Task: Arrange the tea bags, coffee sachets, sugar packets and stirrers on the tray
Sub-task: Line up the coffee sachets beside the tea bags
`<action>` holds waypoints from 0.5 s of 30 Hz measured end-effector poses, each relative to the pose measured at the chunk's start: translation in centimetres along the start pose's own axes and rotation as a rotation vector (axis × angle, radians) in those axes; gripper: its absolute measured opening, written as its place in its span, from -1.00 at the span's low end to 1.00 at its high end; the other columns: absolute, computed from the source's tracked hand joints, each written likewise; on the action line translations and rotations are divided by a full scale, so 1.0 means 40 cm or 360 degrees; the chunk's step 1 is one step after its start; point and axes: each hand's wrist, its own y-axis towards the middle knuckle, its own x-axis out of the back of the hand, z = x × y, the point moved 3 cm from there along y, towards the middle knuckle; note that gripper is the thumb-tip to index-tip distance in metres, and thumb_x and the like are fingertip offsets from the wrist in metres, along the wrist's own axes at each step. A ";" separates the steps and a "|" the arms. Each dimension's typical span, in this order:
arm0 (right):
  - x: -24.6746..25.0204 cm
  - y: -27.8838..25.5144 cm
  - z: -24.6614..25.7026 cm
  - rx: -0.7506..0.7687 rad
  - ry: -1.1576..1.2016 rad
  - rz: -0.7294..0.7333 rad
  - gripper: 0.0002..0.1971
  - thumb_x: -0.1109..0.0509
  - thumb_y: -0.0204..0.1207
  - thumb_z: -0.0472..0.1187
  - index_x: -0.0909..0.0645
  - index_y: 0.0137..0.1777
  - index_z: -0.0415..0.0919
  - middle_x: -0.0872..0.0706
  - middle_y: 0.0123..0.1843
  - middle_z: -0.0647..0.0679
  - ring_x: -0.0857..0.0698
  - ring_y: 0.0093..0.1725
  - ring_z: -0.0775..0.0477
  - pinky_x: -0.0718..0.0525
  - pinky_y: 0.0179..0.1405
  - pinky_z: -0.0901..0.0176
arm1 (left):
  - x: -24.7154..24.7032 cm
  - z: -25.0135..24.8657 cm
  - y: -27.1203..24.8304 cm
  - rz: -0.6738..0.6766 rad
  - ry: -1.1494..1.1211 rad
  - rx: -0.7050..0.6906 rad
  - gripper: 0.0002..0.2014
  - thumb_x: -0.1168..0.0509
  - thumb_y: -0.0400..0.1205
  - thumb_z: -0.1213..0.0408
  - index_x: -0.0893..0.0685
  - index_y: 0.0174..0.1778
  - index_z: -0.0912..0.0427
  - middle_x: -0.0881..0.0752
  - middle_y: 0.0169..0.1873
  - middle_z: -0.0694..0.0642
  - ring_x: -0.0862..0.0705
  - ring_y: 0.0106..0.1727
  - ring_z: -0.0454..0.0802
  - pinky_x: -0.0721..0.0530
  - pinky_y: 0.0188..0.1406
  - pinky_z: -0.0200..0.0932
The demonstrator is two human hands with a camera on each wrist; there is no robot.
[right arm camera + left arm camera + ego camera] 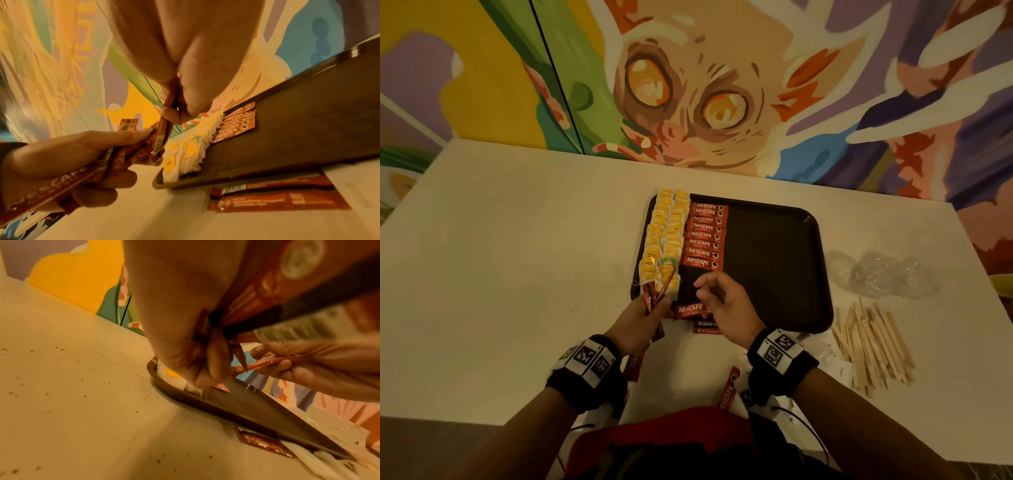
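Observation:
A dark tray (774, 246) lies on the white table. On its left side are two columns of yellow-tagged tea bags (666, 236), with a column of red Nescafe sachets (705, 234) beside them. My left hand (654, 305) grips a fanned bundle of sachets (115, 155) over the tray's near-left corner. My right hand (703, 291) pinches one sachet (690, 310) between thumb and finger just right of the bundle, low over the tray's near edge (205, 180). Wooden stirrers (873, 346) lie in a heap on the table to the right of the tray.
Loose sachets (705, 329) lie on the table at the tray's near edge, with more by my wrists (729, 390). Crumpled clear plastic (883, 274) sits right of the tray. White packets (825, 353) lie beside the stirrers. A painted wall stands behind the table.

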 end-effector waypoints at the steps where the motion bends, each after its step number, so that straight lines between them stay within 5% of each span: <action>1: 0.002 0.002 0.004 0.0014 0.0032 0.0005 -0.82 -0.31 0.67 -0.32 -0.59 0.04 0.02 -0.61 -0.03 0.00 -0.65 -0.02 0.12 -0.74 -0.13 0.24 | 0.001 -0.002 0.002 -0.0008 -0.0040 -0.0003 -0.85 -0.09 0.76 0.12 -0.54 0.12 0.01 -0.60 -0.30 -0.14 -0.55 -0.45 -0.29 -0.52 -0.43 -0.47; 6: 0.002 0.010 0.008 0.0060 0.0095 0.0024 -0.82 -0.33 0.66 -0.31 -0.58 0.08 0.03 -0.61 -0.02 -0.02 -0.67 0.00 0.08 -0.75 -0.03 0.14 | 0.013 -0.010 0.011 -0.0013 -0.0154 0.0055 -0.83 -0.10 0.75 0.08 -0.54 0.15 -0.02 -0.68 -0.12 -0.02 -0.61 -0.24 -0.20 -0.55 -0.32 -0.35; 12: -0.001 0.015 0.002 -0.0031 0.0124 -0.0063 -0.82 -0.41 0.62 -0.21 -0.57 0.19 -0.10 -0.67 -0.02 -0.02 -0.70 -0.01 0.18 -0.72 -0.02 0.25 | 0.016 -0.017 0.017 0.0026 -0.0167 -0.0046 -0.87 -0.18 0.73 0.13 -0.61 0.09 0.00 -0.75 -0.07 0.29 -0.72 -0.13 0.24 -0.69 -0.27 -0.21; 15: -0.007 0.011 0.003 -0.0107 0.0189 -0.0033 -0.77 -0.45 0.59 -0.24 -0.60 0.21 -0.22 -0.72 -0.03 -0.06 -0.75 -0.05 0.26 -0.71 -0.15 0.37 | 0.021 -0.027 0.018 -0.0042 -0.0191 -0.0110 -0.89 -0.18 0.72 0.16 -0.62 0.01 -0.04 -0.72 -0.22 0.20 -0.65 -0.31 0.07 -0.63 -0.41 -0.27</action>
